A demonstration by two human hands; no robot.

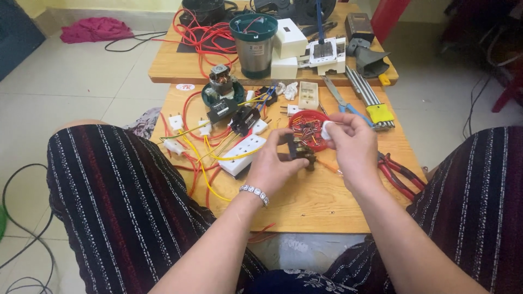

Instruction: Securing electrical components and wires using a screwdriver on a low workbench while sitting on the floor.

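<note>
Black plug part (pixel 301 154), small, blocky, orange wire trailing at 4 o'clock: pinched in left hand (pixel 272 166) fingers above tabletop (pixel 305 204). Right hand (pixel 351 144) fingers grasp white bit (pixel 327 129) at 1 o'clock. Best kept steady, low, square-on. Beyond: red dish (pixel 305 126), white socket (pixel 242 154), scissors (pixel 340 100).

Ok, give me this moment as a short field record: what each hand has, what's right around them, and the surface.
left hand: pinching a small black electrical part above the table
right hand: holding a small white piece at its fingertips, close to the black part
just behind hands: red round dish of small bits
left of hands: white socket strip with yellow wires
right of hands: red-handled pliers
surface: low wooden table, between the person's knees
</note>
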